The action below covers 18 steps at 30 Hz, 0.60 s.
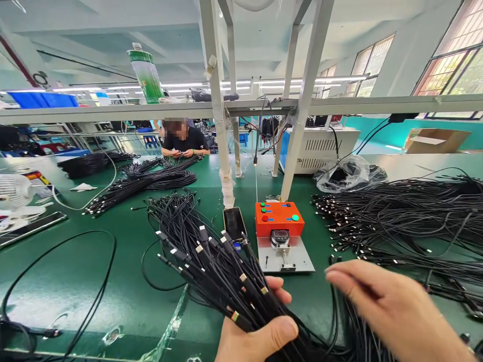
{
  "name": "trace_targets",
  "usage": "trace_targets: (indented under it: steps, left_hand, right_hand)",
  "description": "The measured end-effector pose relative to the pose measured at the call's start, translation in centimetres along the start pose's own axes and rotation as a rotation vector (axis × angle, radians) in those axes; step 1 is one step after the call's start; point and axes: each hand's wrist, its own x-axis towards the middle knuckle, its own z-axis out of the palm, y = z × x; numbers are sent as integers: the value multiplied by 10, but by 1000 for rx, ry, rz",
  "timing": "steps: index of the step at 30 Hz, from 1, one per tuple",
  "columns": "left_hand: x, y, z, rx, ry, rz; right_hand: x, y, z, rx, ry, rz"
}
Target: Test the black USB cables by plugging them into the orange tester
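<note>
My left hand is wrapped round a thick bundle of black USB cables, its thumb across the front. The metal-tipped connectors fan out up and to the left. My right hand is at the lower right, slightly blurred, with thumb and fingertips pressed together. Two black cable ends show just above those fingertips, and cable lengths run down below them. Whether the fingers grip one is hidden. Beyond the bundle sits an orange box with coloured buttons and a small digital gauge on a metal plate.
A large pile of black cables covers the table's right side; another bunch lies at the far left. A black tray stands beside the orange box. White posts rise mid-table. Across it sits a person in black.
</note>
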Motion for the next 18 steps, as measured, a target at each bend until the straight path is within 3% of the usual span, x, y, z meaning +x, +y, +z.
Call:
trace_targets:
  steps: [1, 3, 7, 10, 13, 15, 18]
  left_hand:
    - [-1, 1, 4, 6, -12, -2]
    - [-3, 3, 11, -5, -9, -31]
    - [-4, 5, 17, -6, 14, -64]
    - [-1, 4, 13, -93, -31, -26]
    - [3, 3, 4, -255, -18, -16]
    - [6, 1, -2, -351, 0, -34]
    - [10, -7, -14, -372, -114, 31]
  right_hand:
    - [-3, -20, 7, 46, -147, -112]
    - [-7, -51, 22, 107, -274, -245]
    - [-14, -71, 43, 152, -332, -216]
    - [-20, -64, 39, 303, -301, -38]
    - [-17, -49, 25, 612, -90, 169]
    - [-8, -32, 19, 827, -27, 270]
    - [9, 3, 30, 1032, -229, 370]
